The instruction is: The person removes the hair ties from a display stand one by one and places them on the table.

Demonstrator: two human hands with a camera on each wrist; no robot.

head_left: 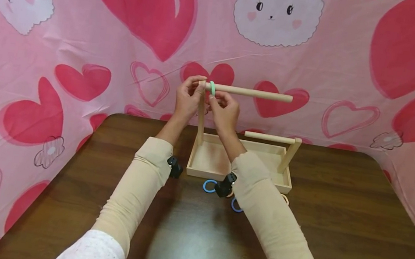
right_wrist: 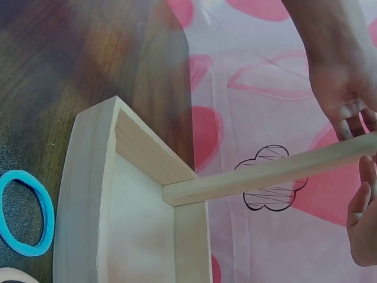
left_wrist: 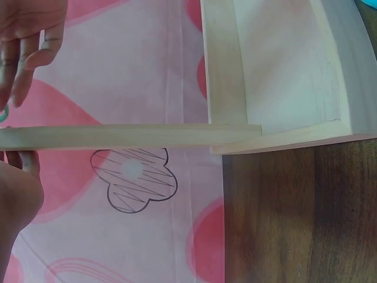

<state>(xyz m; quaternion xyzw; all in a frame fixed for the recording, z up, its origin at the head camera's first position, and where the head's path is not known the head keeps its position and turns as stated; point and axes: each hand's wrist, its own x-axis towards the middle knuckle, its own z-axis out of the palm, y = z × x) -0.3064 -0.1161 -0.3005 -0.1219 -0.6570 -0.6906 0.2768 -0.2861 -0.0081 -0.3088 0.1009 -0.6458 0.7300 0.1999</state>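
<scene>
A mint-green hair tie or soft ring (head_left: 212, 88) hangs around the upper wooden rod (head_left: 256, 93), close to the rod's left end. My right hand (head_left: 226, 115) pinches the ring's lower edge between thumb and fingers. At the rod's left end, my left hand (head_left: 187, 100) grips the top of the tall wooden post (head_left: 201, 122). This post rises from the left end of a shallow wooden tray (head_left: 238, 180). In the right wrist view, fingers of both hands lie on either side of the post (right_wrist: 259, 178); the ring is out of sight there.
A shorter post (head_left: 288, 156) at the tray's right end carries a lower rod (head_left: 269, 137). In front of the tray lie a blue ring (right_wrist: 49, 218), a darker blue ring (head_left: 237, 210) and a tan ring (head_left: 285, 198), partly hidden by the right arm. Behind hangs a pink heart-patterned cloth (head_left: 218, 51).
</scene>
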